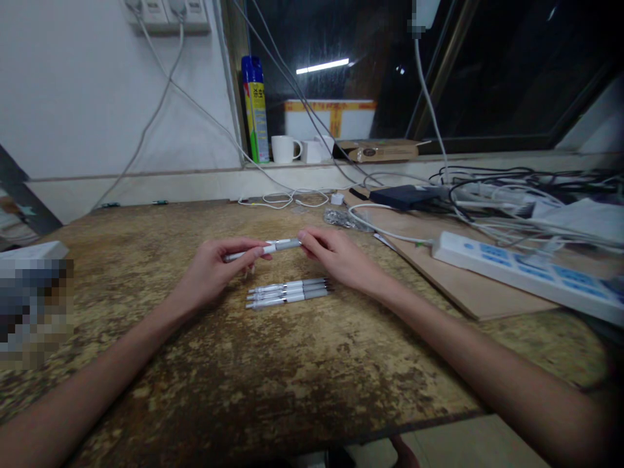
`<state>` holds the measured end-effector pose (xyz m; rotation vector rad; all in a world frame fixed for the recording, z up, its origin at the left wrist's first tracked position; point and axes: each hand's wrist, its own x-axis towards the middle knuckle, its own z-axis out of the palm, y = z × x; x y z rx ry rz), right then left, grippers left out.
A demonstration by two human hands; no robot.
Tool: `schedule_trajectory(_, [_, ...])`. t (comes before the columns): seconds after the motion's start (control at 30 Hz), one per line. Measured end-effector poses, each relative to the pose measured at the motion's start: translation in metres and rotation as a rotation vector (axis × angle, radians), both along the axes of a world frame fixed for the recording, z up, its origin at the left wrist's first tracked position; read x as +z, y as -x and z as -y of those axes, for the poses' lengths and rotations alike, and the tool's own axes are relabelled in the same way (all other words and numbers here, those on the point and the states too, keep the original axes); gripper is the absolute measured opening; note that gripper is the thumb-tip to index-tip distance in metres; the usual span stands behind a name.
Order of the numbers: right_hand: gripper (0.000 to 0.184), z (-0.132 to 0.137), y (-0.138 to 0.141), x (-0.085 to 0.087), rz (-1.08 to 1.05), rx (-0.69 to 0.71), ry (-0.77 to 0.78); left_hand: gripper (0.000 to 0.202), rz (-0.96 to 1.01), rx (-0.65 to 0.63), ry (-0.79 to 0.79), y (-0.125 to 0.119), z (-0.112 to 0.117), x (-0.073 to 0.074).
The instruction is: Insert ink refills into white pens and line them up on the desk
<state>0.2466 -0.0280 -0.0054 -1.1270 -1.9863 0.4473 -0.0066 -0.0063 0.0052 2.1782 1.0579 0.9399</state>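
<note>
Between my two hands, a white and grey pen [277, 246] is held level above the worn wooden table [292, 370]. My left hand [221, 260] pinches its white rear part between thumb and fingers. At the grey tip end, my right hand [326, 250] has thumb and fingertips closed around the point, which they hide. Just below on the tabletop lie several like pens [287, 294] side by side, their grey grips toward the right.
At the right, a white power strip [526, 266] and tangled cables lie over a brown board [439, 279]. A small clear plastic bag [344, 219] lies behind my right hand. A spray can [255, 110] and white mug [283, 149] stand on the windowsill.
</note>
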Motion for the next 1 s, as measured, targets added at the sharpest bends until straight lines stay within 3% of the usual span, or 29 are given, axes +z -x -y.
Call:
schedule_trajectory(0.2, [0.040, -0.001, 0.000, 0.000, -0.013, 0.013, 0.032, 0.037, 0.058, -0.003, 0.056, -0.002, 0.002, -0.002])
schedule_trajectory(0.37, [0.041, -0.004, -0.001, -0.004, -0.073, 0.046, 0.098, 0.033, 0.040, 0.049, -0.038, -0.002, 0.005, 0.000])
schedule_trajectory(0.57, [0.041, -0.016, 0.000, -0.013, -0.304, 0.023, 0.223, 0.032, -0.001, 0.023, -0.055, -0.008, 0.009, 0.003])
schedule_trajectory(0.77, [0.041, -0.019, -0.006, -0.009, -0.426, -0.033, 0.312, 0.041, 0.016, 0.014, -0.035, -0.007, 0.005, 0.001])
schedule_trajectory(1.0, [0.043, -0.023, -0.011, -0.012, -0.370, -0.028, 0.348, 0.041, 0.017, 0.063, -0.042, -0.002, -0.001, 0.000])
